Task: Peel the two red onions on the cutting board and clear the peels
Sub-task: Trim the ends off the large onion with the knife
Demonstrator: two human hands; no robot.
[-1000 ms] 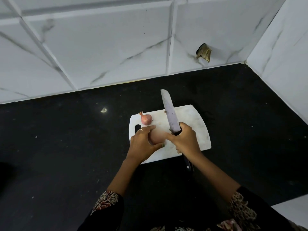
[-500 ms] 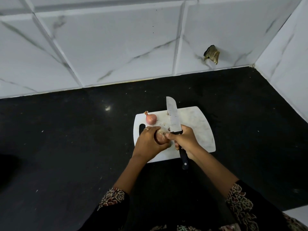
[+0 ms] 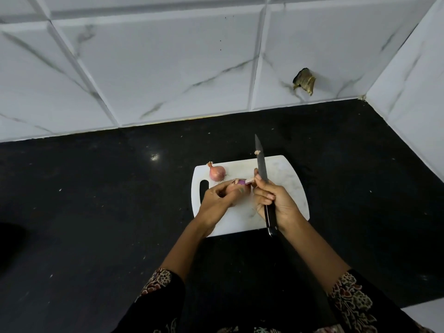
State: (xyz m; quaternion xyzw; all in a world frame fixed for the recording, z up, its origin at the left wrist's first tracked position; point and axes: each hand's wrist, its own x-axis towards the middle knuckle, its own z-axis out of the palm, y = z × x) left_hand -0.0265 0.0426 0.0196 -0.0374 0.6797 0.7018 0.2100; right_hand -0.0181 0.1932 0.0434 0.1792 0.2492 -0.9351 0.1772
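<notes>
- The light is dim and cool, and the white marble wall tiles (image 3: 168,56) read bluish grey.
- One small bright glint sits on the black countertop (image 3: 96,200), which otherwise swallows detail.
- A dark patch fills the countertop's left edge.
- The white cutting board (image 3: 283,174) is the brightest surface, not blown out.
- Tile joints bow and splay toward the edges from the wide lens.
- Focus holds well; the patterned sleeves (image 3: 350,301) look slightly soft.

No readable text, labels, numbers, signs
</notes>
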